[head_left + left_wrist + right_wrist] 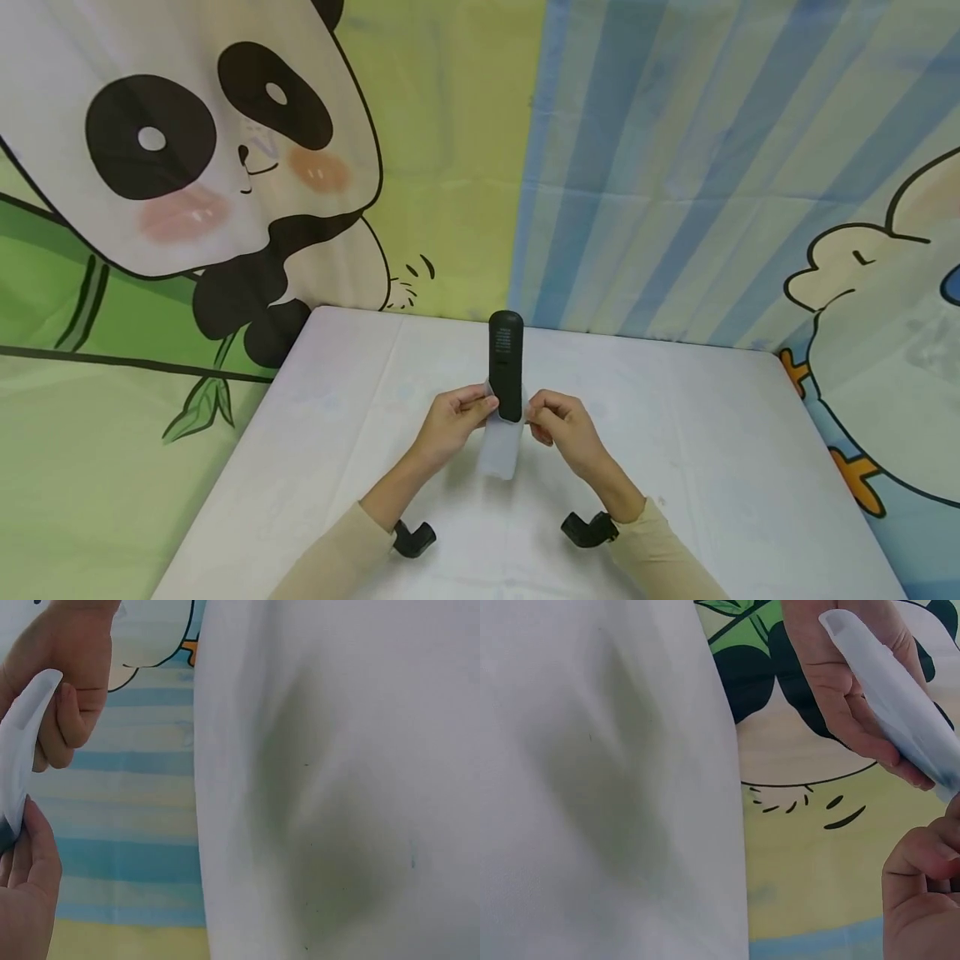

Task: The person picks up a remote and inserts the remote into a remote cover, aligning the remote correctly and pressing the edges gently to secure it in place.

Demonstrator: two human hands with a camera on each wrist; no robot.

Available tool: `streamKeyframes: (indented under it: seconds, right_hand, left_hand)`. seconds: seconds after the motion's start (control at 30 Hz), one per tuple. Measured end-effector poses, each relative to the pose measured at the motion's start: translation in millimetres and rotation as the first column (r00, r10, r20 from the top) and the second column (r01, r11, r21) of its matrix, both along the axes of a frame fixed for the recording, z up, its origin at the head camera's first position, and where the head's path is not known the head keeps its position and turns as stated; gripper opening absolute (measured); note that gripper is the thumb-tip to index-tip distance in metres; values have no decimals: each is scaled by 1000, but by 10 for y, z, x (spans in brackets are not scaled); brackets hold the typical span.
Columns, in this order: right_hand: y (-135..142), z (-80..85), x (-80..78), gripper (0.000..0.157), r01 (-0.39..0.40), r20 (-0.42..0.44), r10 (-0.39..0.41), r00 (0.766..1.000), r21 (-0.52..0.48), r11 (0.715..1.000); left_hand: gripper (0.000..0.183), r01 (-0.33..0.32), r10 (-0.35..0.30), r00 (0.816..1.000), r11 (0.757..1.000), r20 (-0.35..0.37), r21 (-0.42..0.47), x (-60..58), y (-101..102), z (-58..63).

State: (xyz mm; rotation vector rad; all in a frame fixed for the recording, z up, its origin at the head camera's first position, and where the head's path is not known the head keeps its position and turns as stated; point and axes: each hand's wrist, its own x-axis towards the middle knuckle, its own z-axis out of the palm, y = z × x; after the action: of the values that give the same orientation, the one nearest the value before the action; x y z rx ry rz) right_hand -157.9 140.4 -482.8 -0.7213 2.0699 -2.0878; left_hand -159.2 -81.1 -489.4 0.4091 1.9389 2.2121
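Observation:
A long black device (pixel 506 354) with a rounded end and small pale print stands upright in the head view, between the two hands. Its lower end sits in a translucent white sleeve (pixel 498 450), which hangs below it. The left hand (pixel 448 427) grips device and sleeve from the left, thumb lying over the black face. On the other side, the right hand (pixel 572 429) pinches the sleeve's edge with curled fingers. In the right wrist view the sleeve (pixel 892 686) slants past the left hand (pixel 840 697), the black part mostly out of sight.
Below the hands lies a white-covered table (pixel 675 467), with the hands' shadows on it. A cartoon-printed cloth (pixel 450 150) with a panda and stripes hangs behind the table's back edge. Black wrist mounts (pixel 590 530) stick inward from both cuffs.

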Motion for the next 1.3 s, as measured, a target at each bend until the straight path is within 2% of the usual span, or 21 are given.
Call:
streamKeyframes:
  seconds: [0.07, 0.17, 0.3, 0.43, 0.53, 0.6, 0.7, 0.77, 0.87, 1.03, 1.17, 1.3]
  right_hand:
    - [-4, 5, 5, 18, 25, -1, -25, 1000, 35, 999]
    - [-6, 8, 1, 17, 54, -59, -48, 997, 116, 992]
    - [33, 38, -9, 14, 111, -150, -76, 986, 247, 963]
    - [53, 258, 21, 3, 179, -219, -117, 969, 288, 941]
    - [26, 483, 5, 20, 230, -252, -161, 954, 277, 933]
    - [9, 567, -53, 34, 245, -251, -180, 951, 258, 935]
    - [-9, 666, -148, 50, 216, -242, -162, 956, 214, 953]
    - [-11, 701, -200, 54, 185, -236, -137, 962, 195, 963]
    - [-11, 719, -258, 51, 138, -210, -99, 973, 177, 975]
    - [-12, 676, -312, 48, 92, -125, -80, 989, 96, 991]
    - [-20, 638, -316, 48, 78, -87, -71, 994, 78, 994]
    - [-43, 631, -296, 47, 76, -98, -66, 993, 108, 991]
  left_hand:
    - [38, 1, -2, 1000, 1000, -22, -28, 6, 6, 13]
    - [37, 5, -8, 999, 998, -44, -57, 21, 7, 23]
    - [35, 5, -7, 1000, 998, -31, -61, 36, 12, 21]
    - [34, -14, 14, 1000, 997, 2, -82, 45, 11, -10]
    - [34, -16, 19, 1000, 994, 19, -106, 52, 12, -42]
    - [34, 2, 1, 1000, 993, 23, -118, 61, 11, -59]
    - [33, 51, -47, 998, 990, 38, -129, 71, 6, -84]
    - [34, 89, -82, 995, 988, 63, -123, 73, -4, -100]
    - [37, 135, -127, 986, 988, 112, -69, 63, -26, -131]
    - [40, 179, -192, 967, 980, 164, 92, 47, -53, -141]
    - [38, 200, -225, 963, 967, 152, 160, 38, -57, -123]
    - [37, 201, -231, 964, 958, 132, 206, 17, -57, -114]
